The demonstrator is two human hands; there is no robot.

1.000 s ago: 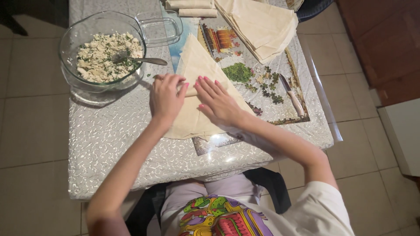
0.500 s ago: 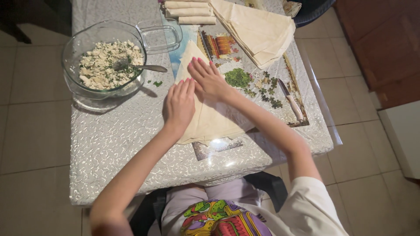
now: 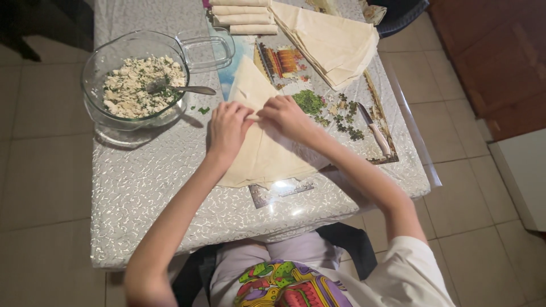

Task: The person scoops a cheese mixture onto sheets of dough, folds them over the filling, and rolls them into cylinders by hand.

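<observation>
Your left hand (image 3: 227,128) and right hand (image 3: 287,115) meet over the pale triangular dough sheet (image 3: 259,150), which lies flat on the table (image 3: 142,182) in front of you, its tip pointing toward the far edge. Both hands have fingers curled, and they seem to pinch a fold of the sheet between them where the fingertips come together; the exact grip is hard to make out.

To your left, a glass bowl (image 3: 136,79) holds a crumbly white filling (image 3: 133,91) flecked with green, and a spoon (image 3: 179,88) rests in it, handle pointing right. A second, empty glass dish (image 3: 213,48) stands just behind the bowl, touching it.

At the far edge, three rolls (image 3: 244,17) of dough lie side by side, the top one cut off by the frame. Beside them sits a stack (image 3: 330,40) of folded sheets. A knife (image 3: 372,128) lies on a jigsaw puzzle (image 3: 335,108) under the clear table cover; your dough and right forearm hide much of the puzzle.
</observation>
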